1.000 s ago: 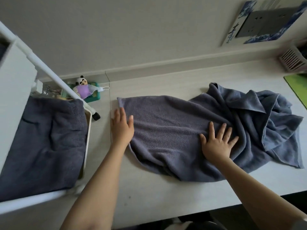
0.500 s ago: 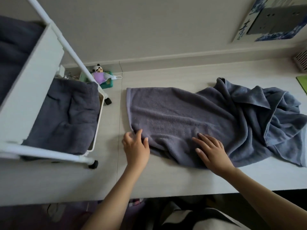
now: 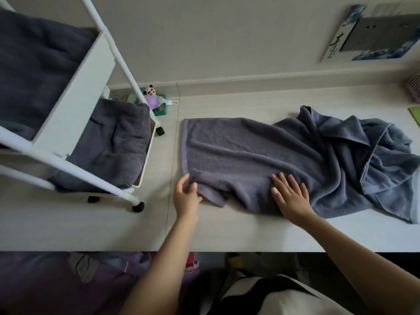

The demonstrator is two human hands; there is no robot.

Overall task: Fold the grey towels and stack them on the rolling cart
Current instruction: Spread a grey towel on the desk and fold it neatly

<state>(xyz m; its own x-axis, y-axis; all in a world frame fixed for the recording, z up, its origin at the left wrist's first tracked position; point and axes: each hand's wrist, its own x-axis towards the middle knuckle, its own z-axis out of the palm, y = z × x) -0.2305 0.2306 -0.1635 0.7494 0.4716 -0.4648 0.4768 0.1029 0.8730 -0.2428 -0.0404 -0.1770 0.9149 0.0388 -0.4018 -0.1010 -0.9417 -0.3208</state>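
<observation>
One head-worn camera gives the only view, so nothing is shared with a second one. It looks forward and steeply down onto the pale surface [image 3: 227, 233], close enough that both forearms enter from the bottom edge and reach to mid-frame. The surface's near edge crosses the lower third of the frame, with the person's lap below it. The wall [image 3: 227, 37] fills the top of the frame, so the camera faces it. The wide lens bends straight lines: the white cart [image 3: 75, 105] at upper left leans strongly, and the wall's base curves toward the right edge.
</observation>
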